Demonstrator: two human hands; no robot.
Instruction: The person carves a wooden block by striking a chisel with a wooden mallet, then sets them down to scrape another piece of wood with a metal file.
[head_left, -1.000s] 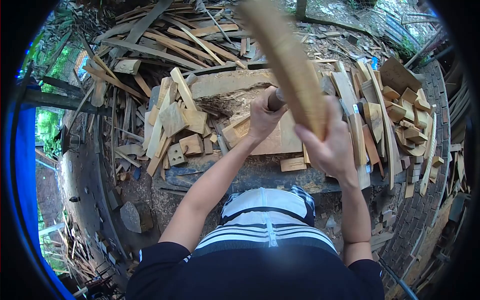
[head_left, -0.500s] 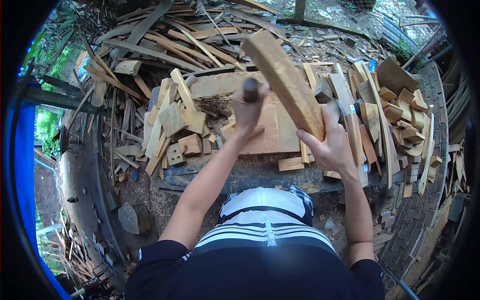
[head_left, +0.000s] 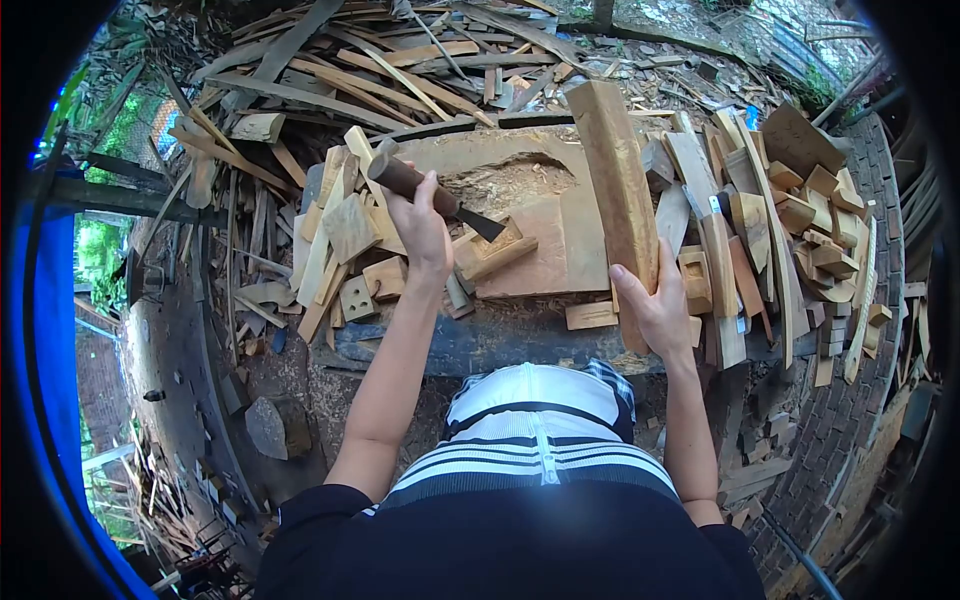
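Observation:
My left hand [head_left: 424,235] is closed round the thick round handle of a chisel [head_left: 483,224]. Its dark flat blade slants down to the right, with the edge close over a small hollowed wooden block [head_left: 500,257]. That block rests on a broad, worn wooden slab [head_left: 540,262] with a gouged recess full of chips at its back. To the right, my right hand [head_left: 660,312] grips the lower part of a long, thick wooden bar [head_left: 612,170], which stands up nearly vertical in this view, leaning slightly left.
Offcuts [head_left: 352,232] crowd the slab's left side. Right of it lie upright strips [head_left: 716,260] and a heap of small wooden blocks [head_left: 822,225]. Behind is a large pile of scrap planks [head_left: 400,75]. A log stump [head_left: 277,428] sits on the ground at left.
My left hand has moved left and turned, so the chisel blade now shows over the small block. The bar in my right hand has swung right and down, more upright.

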